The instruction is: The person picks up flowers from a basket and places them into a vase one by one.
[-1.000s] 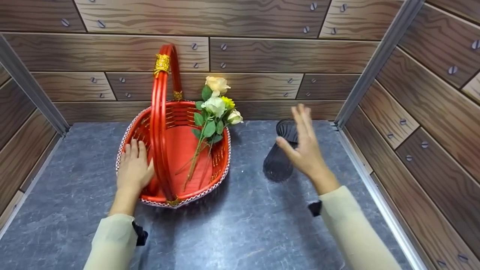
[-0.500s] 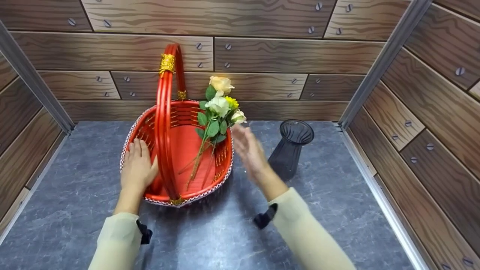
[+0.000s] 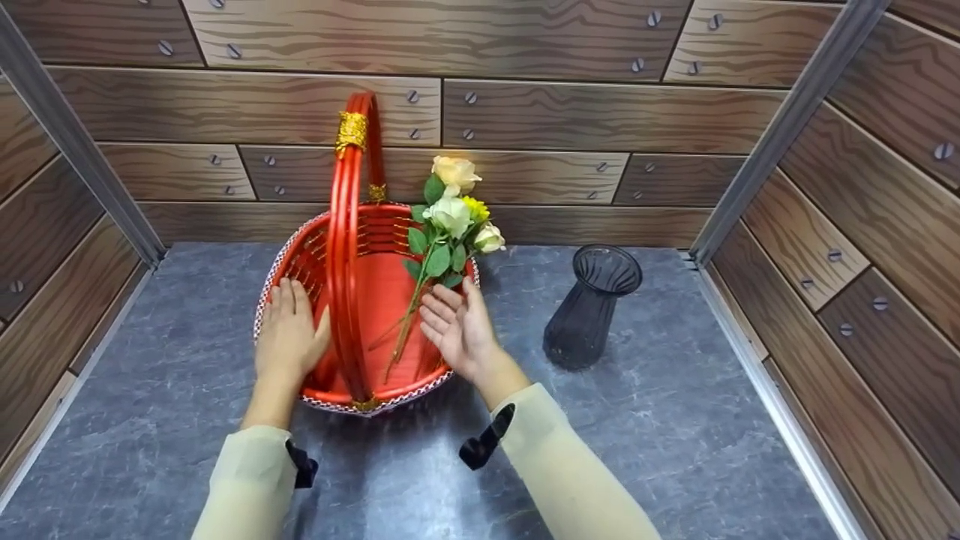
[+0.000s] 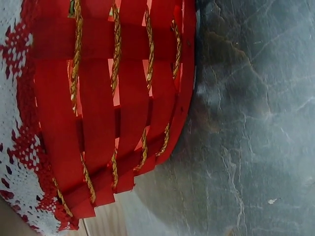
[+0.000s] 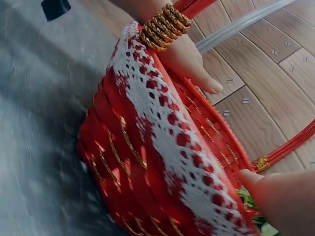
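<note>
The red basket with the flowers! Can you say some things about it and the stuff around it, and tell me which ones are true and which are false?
1. The flowers have their stems inside the red basket. True.
2. The dark vase is inside the basket too. False: it stands outside, on the grey surface.
3. The left hand is at the basket's left side. True.
4. The right hand is holding the vase. False: it is open near the flower stems.
5. The handle has shiny gold wrapping on it. True.
6. Every bloom is blue. False: they are whitish, peachy and yellow.
</note>
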{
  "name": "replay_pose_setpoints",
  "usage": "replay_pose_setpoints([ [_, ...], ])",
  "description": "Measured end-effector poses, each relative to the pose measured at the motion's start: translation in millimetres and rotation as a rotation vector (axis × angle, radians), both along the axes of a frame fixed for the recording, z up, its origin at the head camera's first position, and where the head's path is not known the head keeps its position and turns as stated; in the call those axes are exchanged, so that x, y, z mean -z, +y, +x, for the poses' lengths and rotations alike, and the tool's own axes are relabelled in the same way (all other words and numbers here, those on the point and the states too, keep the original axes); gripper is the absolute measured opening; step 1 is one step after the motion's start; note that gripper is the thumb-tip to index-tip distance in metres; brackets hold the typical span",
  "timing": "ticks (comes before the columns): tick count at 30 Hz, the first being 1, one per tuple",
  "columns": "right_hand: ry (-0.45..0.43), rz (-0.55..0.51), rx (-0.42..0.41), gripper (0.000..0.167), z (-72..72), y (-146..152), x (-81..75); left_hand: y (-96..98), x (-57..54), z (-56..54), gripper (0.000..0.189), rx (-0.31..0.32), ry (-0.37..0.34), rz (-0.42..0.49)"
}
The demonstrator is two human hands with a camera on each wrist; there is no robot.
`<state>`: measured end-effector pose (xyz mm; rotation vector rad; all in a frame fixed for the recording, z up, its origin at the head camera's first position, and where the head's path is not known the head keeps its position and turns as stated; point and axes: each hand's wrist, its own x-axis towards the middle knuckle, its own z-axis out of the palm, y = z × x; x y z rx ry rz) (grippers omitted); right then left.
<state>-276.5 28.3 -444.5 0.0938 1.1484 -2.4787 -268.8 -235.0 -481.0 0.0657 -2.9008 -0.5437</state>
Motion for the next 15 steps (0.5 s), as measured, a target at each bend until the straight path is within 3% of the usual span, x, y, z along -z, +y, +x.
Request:
replay_pose_setpoints([
  [8,-0.062,-0.123,0.014,0.077,-4.5,-7.4,13.3,1.1,0.0,3.8,0.076,-0.002,-0.009,-0.002],
  [15,-0.097,-0.145,0.032,0.076,-17.0,-9.7,15.8,1.9,-1.8,2.5,0.073,-0.008,0.002,-0.01],
])
